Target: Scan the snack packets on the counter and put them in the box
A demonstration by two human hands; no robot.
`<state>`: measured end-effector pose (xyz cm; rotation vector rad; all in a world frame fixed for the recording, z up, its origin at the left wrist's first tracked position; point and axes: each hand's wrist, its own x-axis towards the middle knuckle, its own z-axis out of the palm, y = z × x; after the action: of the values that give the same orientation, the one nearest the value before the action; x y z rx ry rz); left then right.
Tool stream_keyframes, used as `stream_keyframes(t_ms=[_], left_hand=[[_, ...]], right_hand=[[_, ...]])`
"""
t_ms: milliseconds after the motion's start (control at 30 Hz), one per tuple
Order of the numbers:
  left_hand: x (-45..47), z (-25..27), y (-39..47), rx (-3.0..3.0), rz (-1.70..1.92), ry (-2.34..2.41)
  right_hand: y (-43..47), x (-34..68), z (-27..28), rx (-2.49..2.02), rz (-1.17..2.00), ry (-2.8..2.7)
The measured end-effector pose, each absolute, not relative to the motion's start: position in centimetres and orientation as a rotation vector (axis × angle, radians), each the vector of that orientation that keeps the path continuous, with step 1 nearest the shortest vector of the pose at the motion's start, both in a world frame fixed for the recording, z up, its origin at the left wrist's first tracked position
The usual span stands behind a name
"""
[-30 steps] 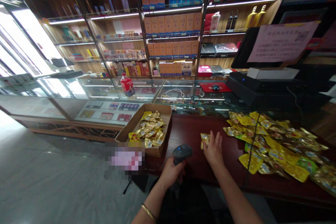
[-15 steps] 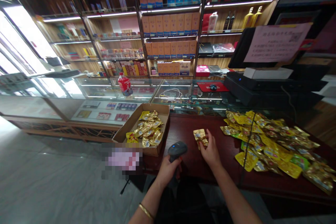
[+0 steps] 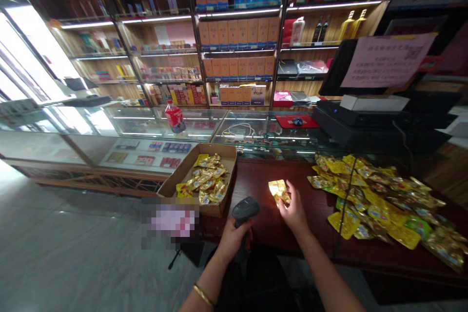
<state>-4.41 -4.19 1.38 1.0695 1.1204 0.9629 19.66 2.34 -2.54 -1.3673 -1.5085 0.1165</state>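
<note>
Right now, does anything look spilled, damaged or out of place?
Nothing looks spilled or damaged. The main oddity is a pixelated patch by the near side of the cardboard box, hiding what is there. Also, the packet in the right hand is brightly lit, unlike the duller heap of packets.

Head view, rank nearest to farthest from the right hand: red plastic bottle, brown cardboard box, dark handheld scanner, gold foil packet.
1. Gold foil packet: in the right hand.
2. Dark handheld scanner: in the left hand.
3. Brown cardboard box: farther left.
4. Red plastic bottle: left, beyond the box.
</note>
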Motion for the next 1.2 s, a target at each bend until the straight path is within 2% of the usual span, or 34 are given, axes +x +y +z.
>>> stream_keyframes(t_ms=[933, 1200], left_hand=[[-4.18, 1.44, -4.19, 1.087, 1.001, 1.132], [-4.04, 1.59, -4.12, 1.061, 1.012, 1.140]], right_hand=[[2.12, 19.32, -1.99, -1.323, 0.175, -1.525], [2.45, 20.18, -2.60, -1.337, 0.353, -1.433]])
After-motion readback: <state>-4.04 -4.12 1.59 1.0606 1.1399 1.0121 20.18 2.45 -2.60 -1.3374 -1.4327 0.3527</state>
